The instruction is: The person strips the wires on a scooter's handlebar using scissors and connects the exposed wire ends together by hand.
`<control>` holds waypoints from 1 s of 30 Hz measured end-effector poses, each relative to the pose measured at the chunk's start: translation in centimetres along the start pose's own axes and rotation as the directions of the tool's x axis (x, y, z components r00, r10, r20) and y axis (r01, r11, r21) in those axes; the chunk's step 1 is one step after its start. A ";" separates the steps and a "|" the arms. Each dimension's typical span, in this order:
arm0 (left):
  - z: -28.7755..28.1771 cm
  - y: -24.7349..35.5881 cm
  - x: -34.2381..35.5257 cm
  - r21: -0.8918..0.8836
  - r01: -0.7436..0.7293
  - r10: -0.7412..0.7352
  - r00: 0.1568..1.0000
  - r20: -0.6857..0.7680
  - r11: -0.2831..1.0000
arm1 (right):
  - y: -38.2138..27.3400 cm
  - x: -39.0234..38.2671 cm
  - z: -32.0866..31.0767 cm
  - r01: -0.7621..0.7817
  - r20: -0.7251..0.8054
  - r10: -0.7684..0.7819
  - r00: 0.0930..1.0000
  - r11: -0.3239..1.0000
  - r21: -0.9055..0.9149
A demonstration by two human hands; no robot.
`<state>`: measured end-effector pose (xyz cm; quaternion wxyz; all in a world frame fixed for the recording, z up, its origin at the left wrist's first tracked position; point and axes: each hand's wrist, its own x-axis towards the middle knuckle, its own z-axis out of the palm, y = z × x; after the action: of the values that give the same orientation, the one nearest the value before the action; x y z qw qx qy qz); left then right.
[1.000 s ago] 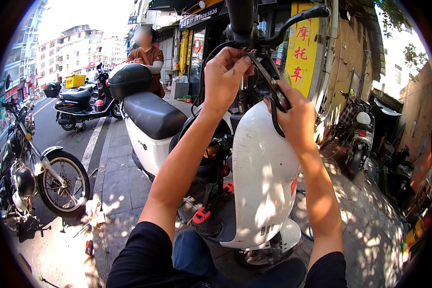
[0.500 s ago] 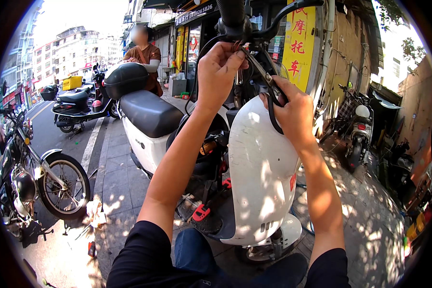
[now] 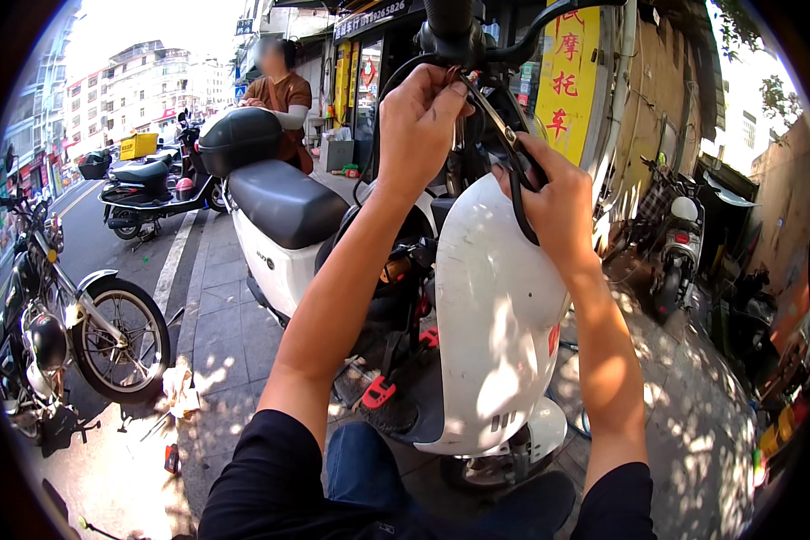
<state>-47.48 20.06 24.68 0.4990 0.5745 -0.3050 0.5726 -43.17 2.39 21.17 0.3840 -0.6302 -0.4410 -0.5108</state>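
left hand [image 3: 420, 121]: fingers pinching thin wires [image 3: 456, 72] under the handlebar [image 3: 450, 20]
right hand [image 3: 556, 193]: fingers closed round the dark handles of a pliers-like tool [image 3: 495, 117]
tool tips: beside the left thumb

ground [image 3: 229, 328]: grey paving, sun-dappled | white scooter [image 3: 490, 315], upright | dark motorcycle [image 3: 121, 340], left | crumpled pale scrap [image 3: 180, 394] | small red-black object [image 3: 171, 458]

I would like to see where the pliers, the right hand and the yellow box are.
Pliers [image 3: 510, 139]: head view, near the pivot.
Right hand [image 3: 558, 193]: head view, its back.
Yellow box [image 3: 140, 146]: head view, its side.
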 end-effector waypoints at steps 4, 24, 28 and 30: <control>0.8 -0.1 -0.2 -0.019 -0.001 0.001 0.999 -0.046 1.000 | -0.6 -0.5 0.0 -0.130 0.002 0.131 0.991 0.987 0.096; 0.3 -0.7 0.1 0.074 -0.062 0.062 0.998 -0.005 0.995 | 0.4 -0.1 -0.1 -0.225 -0.140 0.309 0.941 0.878 0.423; 0.1 -1.0 0.0 0.039 -0.096 0.095 0.995 0.043 0.995 | 2.5 -0.6 -3.0 -0.306 -0.213 0.413 0.885 0.863 0.403; -0.2 -1.2 0.2 0.037 -0.093 0.090 0.994 0.069 0.995 | 2.4 -1.4 -1.8 -0.160 -0.235 0.305 0.923 0.859 0.486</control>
<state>-46.44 20.68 24.53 0.4501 0.5887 -0.3363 0.5812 -41.54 -0.25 20.03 0.6440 -0.4848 -0.4042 -0.4321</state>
